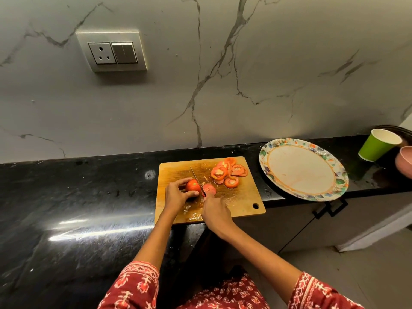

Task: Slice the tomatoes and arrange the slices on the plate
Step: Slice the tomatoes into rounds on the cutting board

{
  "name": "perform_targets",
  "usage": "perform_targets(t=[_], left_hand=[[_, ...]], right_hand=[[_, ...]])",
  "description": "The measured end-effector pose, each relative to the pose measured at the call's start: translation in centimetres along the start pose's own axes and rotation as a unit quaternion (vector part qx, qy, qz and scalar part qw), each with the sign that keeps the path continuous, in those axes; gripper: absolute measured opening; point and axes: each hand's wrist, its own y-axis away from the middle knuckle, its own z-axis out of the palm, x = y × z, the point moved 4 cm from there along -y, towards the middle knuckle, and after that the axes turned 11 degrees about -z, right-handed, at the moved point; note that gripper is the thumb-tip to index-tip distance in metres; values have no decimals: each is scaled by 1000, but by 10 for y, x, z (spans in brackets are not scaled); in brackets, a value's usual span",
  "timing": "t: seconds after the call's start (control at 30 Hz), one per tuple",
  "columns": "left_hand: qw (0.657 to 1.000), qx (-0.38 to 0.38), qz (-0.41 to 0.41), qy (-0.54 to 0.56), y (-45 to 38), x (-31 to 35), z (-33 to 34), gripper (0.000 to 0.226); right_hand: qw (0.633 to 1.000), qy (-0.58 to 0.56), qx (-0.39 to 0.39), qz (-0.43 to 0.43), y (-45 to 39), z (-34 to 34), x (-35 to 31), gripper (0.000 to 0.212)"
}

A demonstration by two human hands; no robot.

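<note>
A wooden cutting board (245,197) lies on the black counter. My left hand (177,195) grips a red tomato (193,185) on the board, fingers curled over it. In my right hand (215,211) is a knife (197,178), its blade set down against the tomato's right side. A freshly cut slice (210,189) lies just right of the blade. Several tomato slices (229,171) are piled at the board's far right corner. A floral-rimmed plate (302,169) with no slices on it sits to the right of the board.
A green paper cup (376,144) and a pink bowl (404,161) stand at the far right of the counter. The plate overhangs the counter's front edge. A marble wall with a socket (112,51) rises behind. Cabinet doors with a black handle (330,208) are below.
</note>
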Motion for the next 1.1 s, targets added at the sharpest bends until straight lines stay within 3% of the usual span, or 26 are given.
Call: perform_targets(t=[0.23,0.57,1.1], left_hand=[[1000,2,0,3,0,1,-1,53],[1000,-2,-10,0,-2,0,-2,54],[1000,11,3,-11,-2,3,3,50]], right_hand=[[999,-26,27,-3,-4,-2,1,30],[1000,-19,-12,2,-15,2,-1,26],[1000,-17,1,-8,-34,3,-5,25]])
